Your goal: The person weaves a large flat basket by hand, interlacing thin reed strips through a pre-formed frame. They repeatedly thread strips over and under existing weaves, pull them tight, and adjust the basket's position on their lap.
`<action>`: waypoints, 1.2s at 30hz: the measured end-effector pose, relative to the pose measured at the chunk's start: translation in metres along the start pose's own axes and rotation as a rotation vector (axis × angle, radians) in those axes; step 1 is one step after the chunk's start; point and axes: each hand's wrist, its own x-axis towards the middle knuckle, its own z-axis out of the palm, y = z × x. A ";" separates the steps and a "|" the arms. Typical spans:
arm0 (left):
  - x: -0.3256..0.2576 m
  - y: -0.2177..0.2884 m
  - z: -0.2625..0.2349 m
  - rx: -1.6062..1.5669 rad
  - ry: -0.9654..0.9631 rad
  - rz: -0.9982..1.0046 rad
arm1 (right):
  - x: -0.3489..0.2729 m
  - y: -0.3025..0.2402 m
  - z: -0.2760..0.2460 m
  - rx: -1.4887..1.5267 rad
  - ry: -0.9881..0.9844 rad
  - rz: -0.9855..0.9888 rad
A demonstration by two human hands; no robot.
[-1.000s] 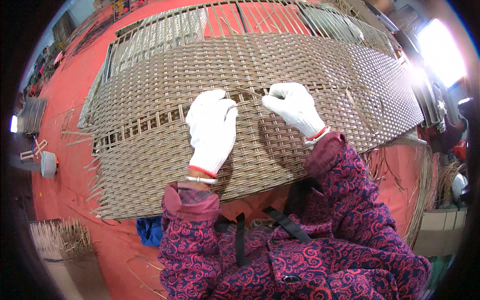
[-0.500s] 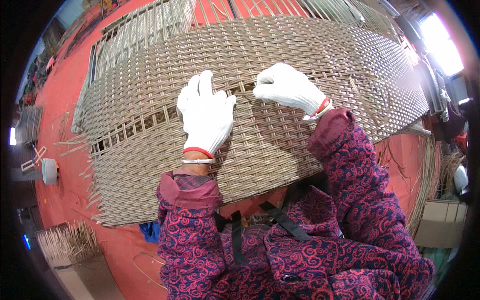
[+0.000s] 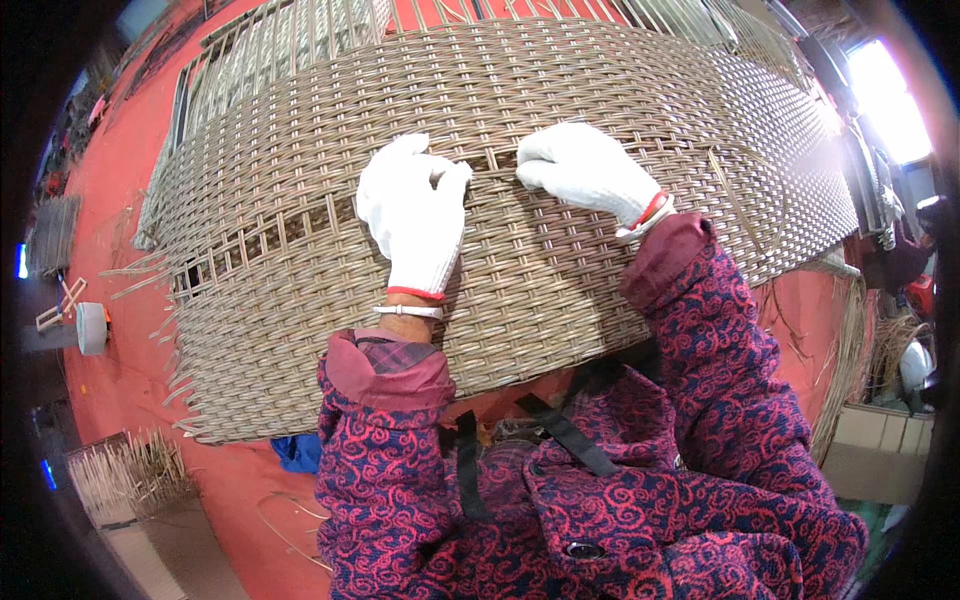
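Observation:
A large brown woven wicker panel (image 3: 560,280) lies in front of me, with an open slit (image 3: 290,228) running across its middle from the left side. My left hand (image 3: 412,205), in a white knitted glove, rests on the weave at this slit; its fingers are bent and its thumb and finger come together by the slit. A short way to the right, my right hand (image 3: 585,172), gloved alike, pinches at the same line, fingertips pointing left. Whatever either pinch holds is too small or hidden to see. A loose brown strand (image 3: 735,205) loops over the panel right of my right hand.
Frayed strand ends (image 3: 180,385) stick out along the panel's left edge. Red floor covering (image 3: 105,240) surrounds it. Further woven frames (image 3: 290,55) lie beyond. At lower left is a bundle of cut strands (image 3: 130,475); a cardboard box (image 3: 880,450) stands at right.
My left hand's fingers have gone from stretched and spread to bent, thumb and finger closing together. The right hand stays pinched at nearly the same place. The view has shifted slightly.

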 end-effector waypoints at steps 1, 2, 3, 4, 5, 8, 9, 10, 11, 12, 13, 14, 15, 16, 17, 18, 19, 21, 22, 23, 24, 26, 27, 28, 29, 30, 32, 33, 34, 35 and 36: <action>0.001 -0.001 0.001 -0.034 0.040 0.016 | 0.002 -0.003 0.004 -0.061 0.005 0.005; 0.002 -0.003 0.002 -0.025 0.033 -0.009 | 0.002 -0.006 0.007 -0.075 0.021 0.012; 0.003 -0.003 0.003 -0.022 0.070 0.018 | 0.003 -0.009 0.009 -0.090 0.017 0.029; 0.004 -0.004 0.002 -0.021 0.094 0.024 | 0.003 -0.013 0.011 -0.098 0.027 0.038; 0.005 -0.006 -0.002 -0.026 0.119 -0.001 | 0.002 -0.017 0.013 -0.087 0.080 0.033; -0.003 -0.008 -0.024 -0.097 0.222 -0.135 | 0.000 -0.034 0.022 0.128 0.322 -0.005; -0.006 -0.011 -0.039 -0.090 0.235 -0.197 | 0.004 -0.044 0.029 -0.065 0.585 -0.166; -0.012 -0.014 -0.053 -0.295 0.275 -0.283 | 0.007 -0.051 0.032 -0.142 0.651 -0.271; -0.018 -0.016 -0.068 -0.316 0.304 -0.322 | 0.012 -0.060 0.036 -0.115 0.629 -0.298; -0.020 -0.019 -0.081 -0.335 0.346 -0.363 | 0.017 -0.070 0.040 -0.081 0.642 -0.351; -0.019 -0.022 -0.090 -0.305 0.388 -0.369 | 0.022 -0.081 0.046 -0.041 0.586 -0.388; -0.023 -0.020 -0.093 -0.297 0.369 -0.237 | 0.025 -0.090 0.049 0.032 0.465 -0.389; -0.027 -0.018 -0.095 -0.298 0.367 -0.188 | 0.026 -0.096 0.049 0.147 0.374 -0.395; -0.028 -0.018 -0.098 -0.304 0.330 -0.144 | 0.026 -0.100 0.048 0.246 0.237 -0.362; -0.029 -0.018 -0.098 -0.313 0.323 -0.122 | 0.024 -0.099 0.044 0.374 0.217 -0.340; -0.028 -0.017 -0.096 -0.316 0.317 -0.136 | 0.020 -0.095 0.038 0.495 0.153 -0.264; -0.028 -0.017 -0.094 -0.319 0.268 -0.144 | 0.014 -0.090 0.034 0.616 0.175 -0.245; -0.024 -0.020 -0.091 -0.292 0.225 -0.103 | 0.005 -0.076 0.026 0.630 0.134 -0.030; -0.022 -0.021 -0.088 -0.245 0.178 -0.082 | 0.002 -0.069 0.024 0.624 0.110 0.040; -0.019 -0.023 -0.084 -0.200 0.158 -0.035 | 0.001 -0.064 0.025 0.517 0.121 0.107; -0.017 -0.024 -0.079 -0.155 0.135 0.013 | 0.001 -0.060 0.028 0.358 0.200 0.060; -0.013 -0.027 -0.068 0.011 0.109 0.136 | 0.003 -0.056 0.036 0.024 0.298 0.032; -0.012 -0.027 -0.063 0.110 0.067 0.171 | 0.005 -0.055 0.041 -0.016 0.335 0.013; -0.010 -0.028 -0.060 0.209 0.023 0.206 | 0.008 -0.054 0.043 -0.048 0.349 -0.025; -0.008 -0.030 -0.056 0.289 -0.058 0.172 | 0.011 -0.052 0.044 -0.082 0.326 -0.028; -0.005 -0.031 -0.054 0.328 -0.052 0.228 | 0.015 -0.051 0.045 -0.110 0.328 -0.047; 0.001 -0.035 -0.051 0.414 -0.067 0.331 | 0.024 -0.050 0.046 -0.150 0.286 -0.094; 0.004 -0.036 -0.049 0.400 -0.154 0.310 | 0.029 -0.050 0.048 -0.144 0.261 -0.115; 0.005 -0.037 -0.047 0.438 -0.168 0.327 | 0.033 -0.051 0.049 -0.130 0.250 -0.148; 0.006 -0.038 -0.044 0.475 -0.167 0.346 | 0.037 -0.051 0.051 -0.113 0.228 -0.184; 0.006 -0.039 -0.042 0.512 -0.142 0.380 | 0.039 -0.052 0.054 -0.112 0.229 -0.176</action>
